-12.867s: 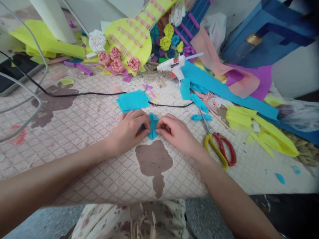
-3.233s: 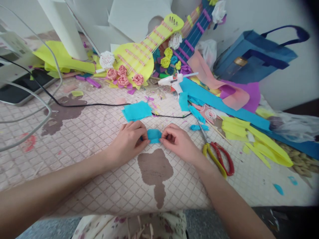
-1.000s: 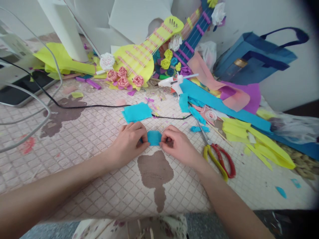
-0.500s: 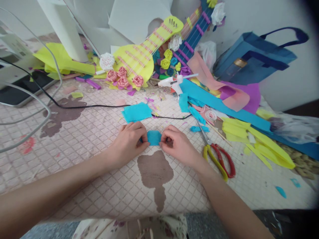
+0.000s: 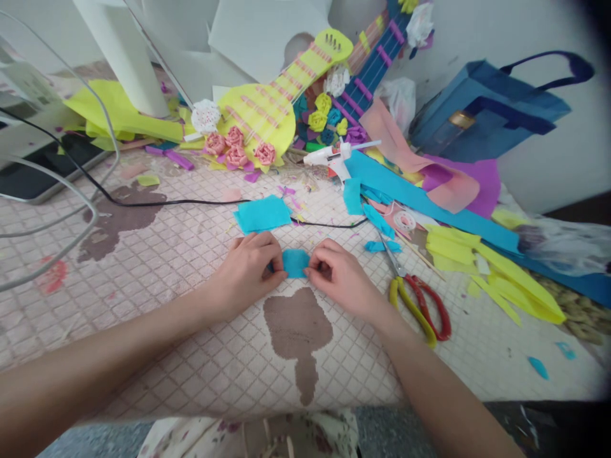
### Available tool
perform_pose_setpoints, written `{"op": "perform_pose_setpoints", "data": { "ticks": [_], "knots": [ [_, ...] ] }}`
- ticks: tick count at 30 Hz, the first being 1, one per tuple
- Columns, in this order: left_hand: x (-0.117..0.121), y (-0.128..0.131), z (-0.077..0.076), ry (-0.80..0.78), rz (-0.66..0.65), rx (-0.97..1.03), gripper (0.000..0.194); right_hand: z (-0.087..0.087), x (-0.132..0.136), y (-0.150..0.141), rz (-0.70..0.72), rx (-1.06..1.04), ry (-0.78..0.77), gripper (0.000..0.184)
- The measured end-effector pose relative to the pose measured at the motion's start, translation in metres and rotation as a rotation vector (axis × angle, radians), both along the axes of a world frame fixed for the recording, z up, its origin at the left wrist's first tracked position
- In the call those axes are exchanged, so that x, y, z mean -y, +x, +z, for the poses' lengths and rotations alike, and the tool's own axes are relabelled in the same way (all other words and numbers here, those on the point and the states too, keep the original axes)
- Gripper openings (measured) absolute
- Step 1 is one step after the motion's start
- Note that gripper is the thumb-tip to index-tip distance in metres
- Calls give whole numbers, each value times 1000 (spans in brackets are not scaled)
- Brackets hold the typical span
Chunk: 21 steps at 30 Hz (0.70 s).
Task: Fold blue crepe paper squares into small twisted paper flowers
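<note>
A small piece of blue crepe paper (image 5: 296,262) is stretched between my two hands, just above or on the tablecloth. My left hand (image 5: 255,264) pinches its left end between thumb and fingers. The right end is pinched by my right hand (image 5: 331,270), fingers curled. Both ends of the piece are hidden by fingertips. Behind my left hand lies a stack of blue crepe paper pieces (image 5: 263,214). To the right of my right hand are scissors (image 5: 405,286) with one yellow and one red handle, and a folded blue paper strip (image 5: 382,246).
A white glue gun (image 5: 331,158) sits behind, near a long blue crepe strip (image 5: 439,203). A yellow paper guitar (image 5: 262,117) with pink paper roses (image 5: 235,154) leans at the back. A black cord (image 5: 186,203) crosses the table. A blue bag (image 5: 482,121) stands at back right.
About thirteen seconds ago the blue piece had folded, pointed corners; by three seconds ago it was a flatter strip with a folded lower edge. Over the last second, hands and paper have barely moved.
</note>
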<state>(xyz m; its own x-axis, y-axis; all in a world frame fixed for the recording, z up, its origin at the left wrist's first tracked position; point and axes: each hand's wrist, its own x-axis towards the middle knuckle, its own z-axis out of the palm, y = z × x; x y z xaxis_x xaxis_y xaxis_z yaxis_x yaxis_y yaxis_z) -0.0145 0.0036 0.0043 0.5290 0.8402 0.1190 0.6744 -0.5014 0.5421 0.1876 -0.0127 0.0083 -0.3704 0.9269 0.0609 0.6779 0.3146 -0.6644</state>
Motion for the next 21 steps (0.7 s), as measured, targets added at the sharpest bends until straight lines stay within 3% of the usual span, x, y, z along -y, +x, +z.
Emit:
{"op": "perform_pose_setpoints", "data": {
  "ticks": [8,18,21],
  "knots": [
    [-1,0,-1,-28,27,20,1,-2,0,0,0,7,0,16],
    [0,-1,5,-93,-15,54,21,-1,-1,7,77,-70,-67,16],
    [0,0,5,-84,-19,36,9,-1,0,3,48,-54,-46,9]
  ]
}}
